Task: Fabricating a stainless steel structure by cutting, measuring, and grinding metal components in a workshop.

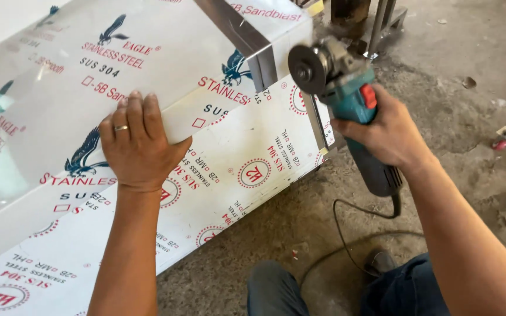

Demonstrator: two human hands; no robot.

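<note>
The right hand [389, 131] is gripping the grinder [346, 96] at the box [147, 117] corner; the left hand [137, 143] is pressing flat, open; film not yet peeled.

Left hand: your left hand [137, 143] lies palm down, fingers together and pointing away from you, thumb spread out toward your right hand; a ring sits on one finger.
Left arm: your forearm runs straight up from the lower edge of view, bare, wrist level.
Right hand: your right hand [389, 133] is curled in a closed grip, knuckles up, thumb wrapped toward your left hand.
Right arm: your bare forearm comes in from the lower right, angled inward.
Knees: both are bent below your hands.
</note>
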